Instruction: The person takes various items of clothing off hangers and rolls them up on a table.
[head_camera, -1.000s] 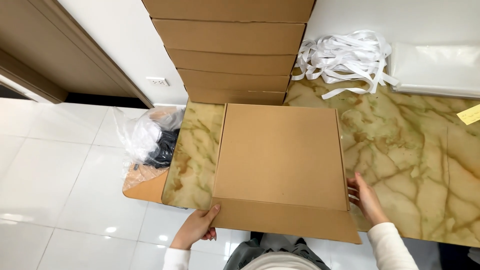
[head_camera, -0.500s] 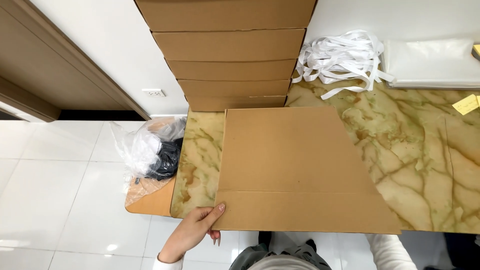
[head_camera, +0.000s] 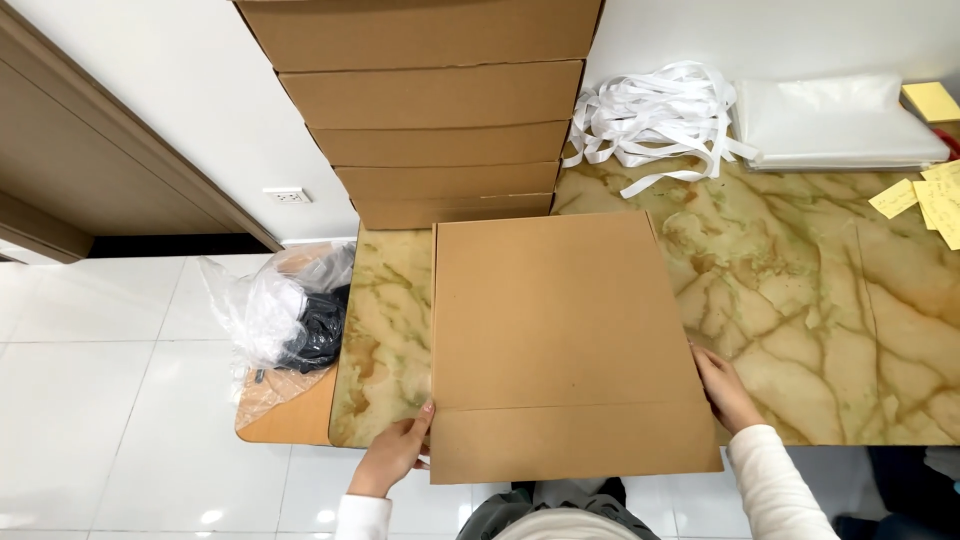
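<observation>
A flat cardboard box (head_camera: 560, 340) lay on the marble table (head_camera: 800, 300), its near edge hanging past the table's front edge toward the person. The left hand (head_camera: 395, 455) gripped the box at its lower left corner, at about 7 o'clock from the box's middle, with the thumb laid on top against the cardboard and the fingers curled under it. The right hand (head_camera: 722, 388) pressed flat against the box's right edge, at about 4 o'clock, fingers together and touching the side; whether any fingers reached underneath could not be told. A crease ran across the box near its front, marking off a narrow flap.

At 12 o'clock from the box stood a stack of cardboard boxes (head_camera: 440, 110) against the white wall, its lowest one touching or nearly touching the flat box's far edge. At about 1 o'clock lay a tangle of white strips (head_camera: 650, 120), and beside it at 2 o'clock a pile of clear plastic sheets (head_camera: 835, 120). Yellow sticky notes (head_camera: 925, 195) sat at the table's right end. At 9 o'clock, beyond the table's left end, a plastic bag (head_camera: 285, 315) holding white and dark things rested on a low orange surface (head_camera: 290, 420).
</observation>
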